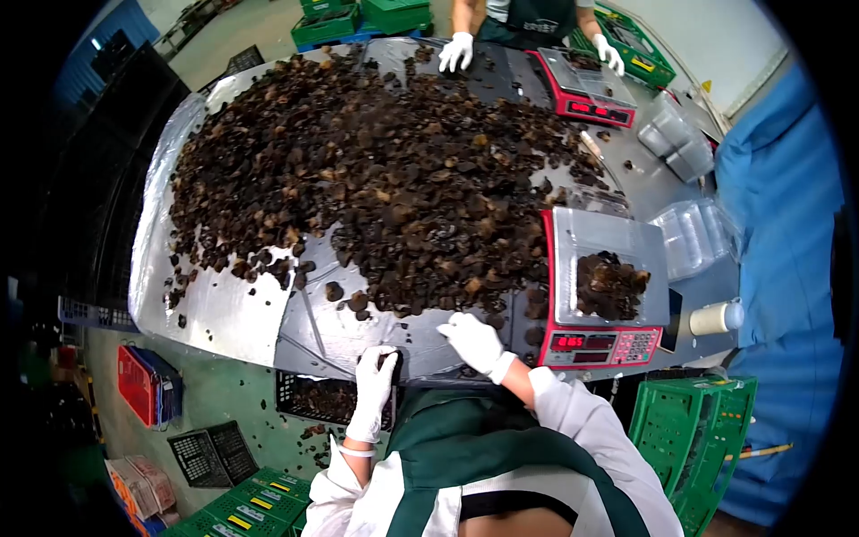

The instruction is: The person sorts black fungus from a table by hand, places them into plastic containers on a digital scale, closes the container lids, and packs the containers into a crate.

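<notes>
A wide heap of dark brown pieces that look like wood ear mushrooms (420, 188) covers much of the metal table (233, 318). My left hand (375, 383), in a white glove, is at the table's front edge. Its fingers are curled around something dark that I cannot make out. My right hand (477, 344), also gloved, hovers low over the near edge of the heap, fingers stretched out and nothing visible in them. Right of it stands a red scale (591, 347) with lit digits. On its pan sits a clear plastic tray (577, 234) holding a clump of mushrooms (611, 286).
Across the table a co-worker's gloved hands (456, 53) are beside a second red scale (586, 103). Clear plastic trays (689, 237) and a white roll (716, 319) lie at the right. A black crate (309, 398) is below the front edge; green crates (693, 430) stand right.
</notes>
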`<move>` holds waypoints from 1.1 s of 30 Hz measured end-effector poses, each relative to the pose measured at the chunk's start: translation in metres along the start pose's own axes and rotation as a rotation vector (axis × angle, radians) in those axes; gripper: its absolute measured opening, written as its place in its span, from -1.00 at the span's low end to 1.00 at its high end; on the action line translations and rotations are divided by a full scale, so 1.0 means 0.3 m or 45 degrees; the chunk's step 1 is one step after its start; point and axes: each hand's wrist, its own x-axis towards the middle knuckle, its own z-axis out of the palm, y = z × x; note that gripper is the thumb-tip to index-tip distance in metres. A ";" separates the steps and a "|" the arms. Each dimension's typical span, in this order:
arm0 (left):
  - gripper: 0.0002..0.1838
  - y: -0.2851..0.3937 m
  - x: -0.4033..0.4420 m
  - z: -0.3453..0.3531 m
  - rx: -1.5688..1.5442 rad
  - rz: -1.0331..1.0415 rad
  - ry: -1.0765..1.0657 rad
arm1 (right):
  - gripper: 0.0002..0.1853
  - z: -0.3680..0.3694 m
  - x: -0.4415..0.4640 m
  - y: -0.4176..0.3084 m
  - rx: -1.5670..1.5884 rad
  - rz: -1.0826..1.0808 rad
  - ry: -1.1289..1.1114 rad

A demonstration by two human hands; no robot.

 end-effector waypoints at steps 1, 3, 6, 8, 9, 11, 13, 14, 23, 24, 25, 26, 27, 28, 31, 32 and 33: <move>-0.91 -0.024 0.003 -0.009 -0.029 -0.028 0.020 | -0.76 -0.002 -0.009 0.018 0.107 0.014 0.083; -0.77 -0.012 0.013 -0.020 -0.172 -0.077 -0.108 | -0.81 -0.015 -0.015 0.054 0.235 0.061 0.202; -0.62 0.074 0.046 -0.007 -0.281 0.035 -0.191 | -0.80 -0.073 -0.024 0.057 0.317 0.164 0.218; -0.67 0.013 0.128 -0.057 0.142 0.346 -0.119 | -0.75 -0.121 -0.030 0.035 0.246 0.191 0.234; -0.68 -0.039 0.178 -0.081 0.262 0.373 -0.015 | -0.74 -0.144 -0.031 0.022 0.234 0.195 0.270; -0.68 -0.080 0.252 -0.125 0.500 0.434 0.221 | -0.74 -0.179 -0.048 0.001 0.237 0.208 0.309; -0.64 -0.087 0.316 -0.150 0.708 0.436 0.441 | -0.75 -0.207 -0.069 -0.014 0.242 0.233 0.312; -0.66 -0.093 0.333 -0.158 0.789 0.327 0.399 | -0.74 -0.215 -0.088 -0.016 0.229 0.239 0.332; -0.88 -0.142 0.335 -0.178 0.670 0.535 0.216 | -0.77 -0.229 -0.028 -0.061 0.396 0.140 0.243; -0.88 -0.144 0.328 -0.183 0.703 0.588 0.181 | -0.75 -0.214 0.027 -0.080 0.331 0.064 0.225; -0.89 -0.140 0.316 -0.191 0.730 0.580 0.143 | -0.74 -0.181 0.090 -0.102 0.312 -0.025 0.255; -0.89 -0.150 0.307 -0.196 0.733 0.583 0.145 | -0.74 -0.141 0.159 -0.128 0.293 -0.114 0.287; -0.90 -0.165 0.299 -0.200 0.773 0.544 0.097 | -0.69 -0.112 0.230 -0.157 0.286 -0.165 0.258; -0.90 -0.177 0.288 -0.205 0.810 0.507 0.047 | -0.63 -0.081 0.296 -0.188 0.277 -0.212 0.229; -0.87 -0.164 0.225 -0.256 0.839 0.466 -0.078 | -0.66 0.047 0.425 -0.208 0.076 -0.141 -0.150; -0.85 -0.161 0.196 -0.266 0.826 0.357 -0.107 | -0.68 0.103 0.423 -0.178 -0.006 -0.160 -0.189; -0.83 -0.176 0.168 -0.280 0.847 0.332 -0.138 | -0.71 0.125 0.410 -0.159 0.019 -0.231 -0.055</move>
